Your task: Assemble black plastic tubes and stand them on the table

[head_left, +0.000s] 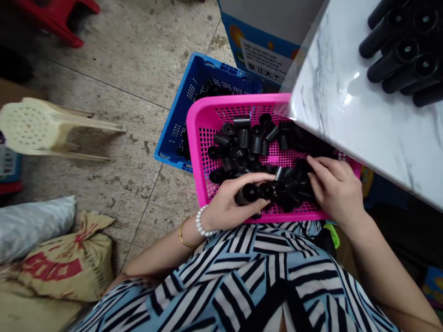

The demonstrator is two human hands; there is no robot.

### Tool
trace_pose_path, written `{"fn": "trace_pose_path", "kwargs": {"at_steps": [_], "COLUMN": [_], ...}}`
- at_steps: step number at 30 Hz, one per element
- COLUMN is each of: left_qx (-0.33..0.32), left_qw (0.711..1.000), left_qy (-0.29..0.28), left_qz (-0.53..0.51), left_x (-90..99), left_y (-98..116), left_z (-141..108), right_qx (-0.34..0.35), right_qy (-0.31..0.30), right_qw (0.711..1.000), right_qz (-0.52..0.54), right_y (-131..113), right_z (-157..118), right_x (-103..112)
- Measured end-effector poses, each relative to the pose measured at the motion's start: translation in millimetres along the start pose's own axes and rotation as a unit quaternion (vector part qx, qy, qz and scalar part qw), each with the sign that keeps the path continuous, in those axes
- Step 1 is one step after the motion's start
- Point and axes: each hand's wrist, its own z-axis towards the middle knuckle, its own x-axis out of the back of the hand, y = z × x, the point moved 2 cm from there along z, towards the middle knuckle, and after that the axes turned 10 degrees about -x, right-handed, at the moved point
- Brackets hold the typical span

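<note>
A pink perforated basket (195, 138) sits in front of me, holding many short black plastic cylinders (256, 145). My left hand (232, 200), with a pearl bracelet at its wrist, is closed around black cylinders (248, 193) near the basket's front edge; their round, hollow-looking ends face up. At the basket's right side, my right hand (334, 184) reaches down among the pieces with its fingers bent and close together. Whatever lies between those fingertips is too dark to make out.
A white marble-patterned table (353, 110) overhangs the basket at right, with several black tubes (408, 50) on it. Behind the basket are a blue crate (173, 120) and a printed carton (263, 46). To the left stand a cream stool (31, 127) and a tied sack (69, 263).
</note>
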Motion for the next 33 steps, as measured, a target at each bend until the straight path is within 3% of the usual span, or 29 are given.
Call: {"fn": "trace_pose_path", "kwargs": {"at_steps": [3,5,8,12,16,21,24,27,30,33], "left_qx": [-0.005,-0.030,-0.037,-0.003,0.002,-0.019,-0.017,-0.009,-0.011,-0.014], "left_qw": [0.998,0.997,0.996,0.995,0.993,0.991,0.991,0.990,0.991,0.990], "left_qy": [0.014,0.007,-0.023,-0.028,-0.026,-0.030,-0.040,-0.036,-0.026,-0.029], "left_qz": [-0.061,-0.067,-0.078,-0.095,-0.116,-0.129,-0.127,-0.134,-0.132,-0.134], "left_x": [0.8,0.3,-1.0,2.0,7.4,10.7,10.8,11.8,15.1,19.3], "left_y": [-2,-1,0,-1,-2,-2,-6,-12,-15,-12], "left_z": [0,2,5,4,3,10,10,7,4,5], "right_qx": [0.013,-0.011,-0.054,-0.029,-0.017,-0.046,-0.048,-0.007,-0.020,-0.061], "right_qy": [-0.091,-0.116,-0.089,-0.061,-0.040,-0.078,-0.091,-0.067,-0.011,-0.001], "right_qw": [0.991,0.987,0.994,0.993,0.998,0.992,0.995,0.991,0.997,0.998], "right_qz": [-0.093,-0.114,-0.031,0.097,0.054,-0.084,-0.007,0.117,0.076,0.031], "right_y": [0,-7,-14,-6,1,-10,-16,-17,-9,-2], "right_z": [12,22,35,36,24,29,42,46,33,9], "right_x": [-18,-30,-36,-25,-13,-25,-31,-19,9,34]}}
